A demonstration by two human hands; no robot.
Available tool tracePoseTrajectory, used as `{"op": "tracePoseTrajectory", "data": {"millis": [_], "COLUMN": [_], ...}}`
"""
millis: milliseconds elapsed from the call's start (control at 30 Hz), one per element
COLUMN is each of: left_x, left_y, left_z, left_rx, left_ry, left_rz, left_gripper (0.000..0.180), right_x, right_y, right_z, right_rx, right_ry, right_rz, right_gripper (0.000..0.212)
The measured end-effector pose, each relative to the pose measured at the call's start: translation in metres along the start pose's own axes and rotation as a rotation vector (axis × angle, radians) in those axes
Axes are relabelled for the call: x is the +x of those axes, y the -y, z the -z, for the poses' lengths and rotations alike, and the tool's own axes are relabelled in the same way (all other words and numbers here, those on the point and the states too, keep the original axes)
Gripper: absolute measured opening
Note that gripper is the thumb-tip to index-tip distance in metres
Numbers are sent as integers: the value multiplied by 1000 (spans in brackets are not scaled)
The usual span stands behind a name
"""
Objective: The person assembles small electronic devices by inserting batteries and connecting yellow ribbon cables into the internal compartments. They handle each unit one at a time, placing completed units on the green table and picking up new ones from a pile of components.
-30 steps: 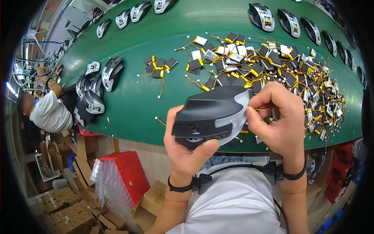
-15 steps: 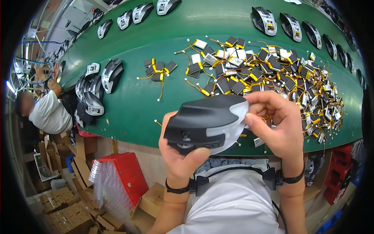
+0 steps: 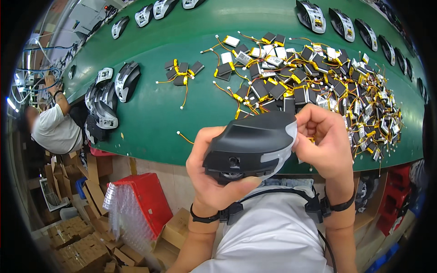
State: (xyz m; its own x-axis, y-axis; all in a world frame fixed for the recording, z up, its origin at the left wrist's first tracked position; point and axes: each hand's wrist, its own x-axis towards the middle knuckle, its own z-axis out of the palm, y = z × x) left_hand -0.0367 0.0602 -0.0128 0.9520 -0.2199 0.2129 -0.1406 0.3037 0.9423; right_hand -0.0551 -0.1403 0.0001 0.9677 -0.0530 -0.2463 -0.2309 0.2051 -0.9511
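At centre frame, 1 black-and-grey shell [image 3: 250, 142] is overlapping the counter's [image 3: 152, 120] near edge. The left hand's [image 3: 207, 184] fingers are grasping its left end; the right hand's [image 3: 327, 141] are curling at its pale right rim, their hold hiding from view, so one cannot tell. Close work at that rim is seemingly occupying this step; the next move is probably demanding steady left support. 4 spare shells [image 3: 144, 16] are lining upper left; 5 battery packs [image 3: 183, 68] are clustering left of an uncountable heap [image 3: 277, 91].
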Motion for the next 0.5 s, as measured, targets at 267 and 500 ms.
{"op": "tracePoseTrajectory", "data": {"millis": [267,500], "left_x": [5,37], "left_y": [8,36], "left_z": [-14,-17], "left_rx": [-219,-1047], "left_ry": [-257,307], "left_rz": [132,259], "left_gripper": [75,78], "right_x": [-9,-31], "right_y": [-7,-17], "right_z": [-3,-25], "right_rx": [114,116], "right_ry": [100,118], "right_rz": [-9,-65], "right_gripper": [17,20]}}
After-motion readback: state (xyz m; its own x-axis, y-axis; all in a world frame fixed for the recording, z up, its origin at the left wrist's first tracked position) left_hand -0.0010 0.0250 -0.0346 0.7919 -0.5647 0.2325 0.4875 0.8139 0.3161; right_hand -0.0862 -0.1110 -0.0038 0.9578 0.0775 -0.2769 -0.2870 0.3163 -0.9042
